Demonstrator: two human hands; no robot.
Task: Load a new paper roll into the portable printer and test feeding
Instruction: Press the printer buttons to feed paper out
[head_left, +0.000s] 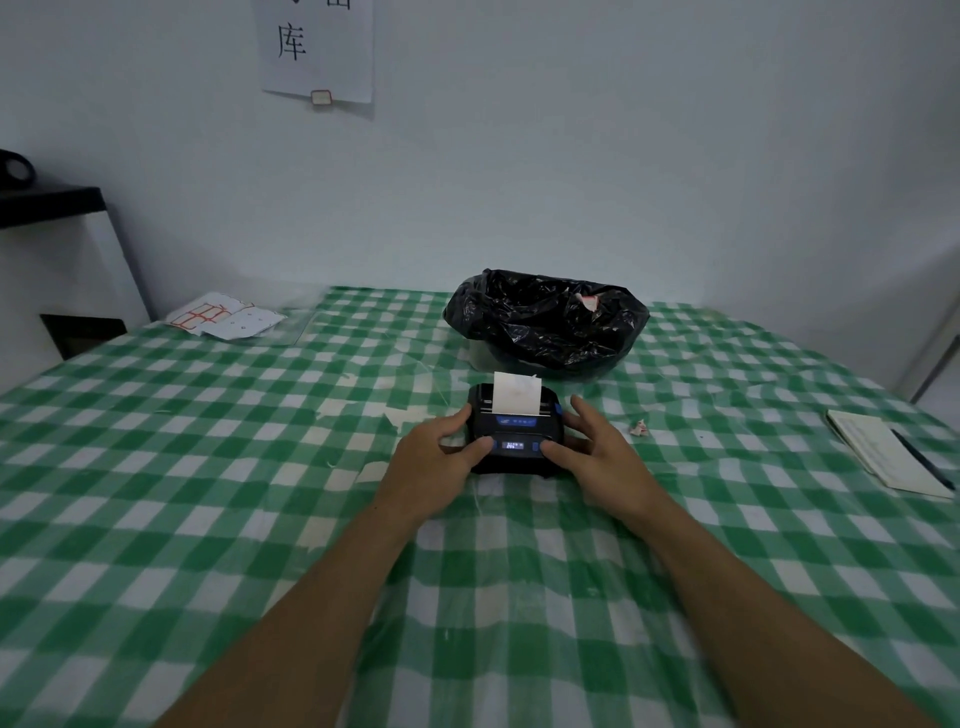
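The small black portable printer with a lit blue display sits on the green-and-white checked tablecloth, nearer the far edge than the near one. A strip of white paper stands out of its slot, so this looks like the feed test. The left hand and right hand cup its sides, fingers curled, thumbs on the front panel. Next likely calls for pressing feed and watching the paper advance.

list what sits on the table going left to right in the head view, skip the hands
label sheets → portable printer with paper strip sticking up → crumpled paper scrap → notebook with pen
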